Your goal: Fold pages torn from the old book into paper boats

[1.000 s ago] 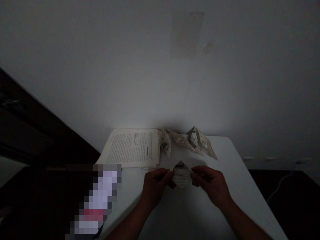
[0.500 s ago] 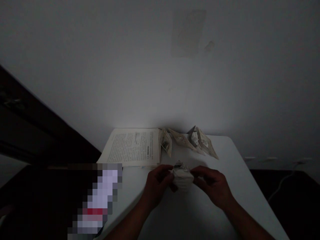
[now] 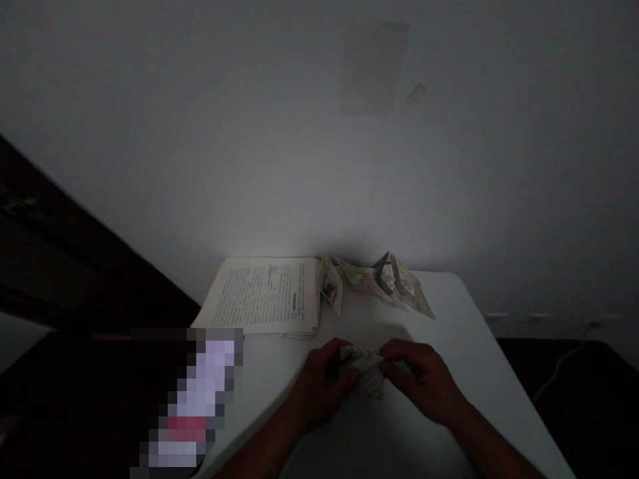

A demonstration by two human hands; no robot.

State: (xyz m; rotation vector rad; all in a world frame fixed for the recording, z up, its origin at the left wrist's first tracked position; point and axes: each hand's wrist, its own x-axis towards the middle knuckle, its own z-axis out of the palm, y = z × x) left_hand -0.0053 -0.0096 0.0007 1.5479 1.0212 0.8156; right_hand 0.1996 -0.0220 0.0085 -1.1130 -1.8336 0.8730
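Both my hands grip a small folded piece of printed paper [image 3: 366, 369] just above the white table [image 3: 399, 439]. My left hand [image 3: 322, 389] pinches its left side with the fingers curled over it. Closed on the paper's right side is my right hand [image 3: 422, 379]. The paper is squashed low between the two hands and partly hidden by the fingers.
An open book or stack of printed pages [image 3: 264, 296] lies at the table's far left. Several folded paper boats [image 3: 394, 283] stand along the far edge by the wall. A blurred patch [image 3: 192, 399] covers the dark area at the left. A cable [image 3: 559, 369] trails at the right.
The folded paper stood up as a peaked shape between my hands; now it is pressed lower and flatter, and both hands have closed in and come down toward the table.
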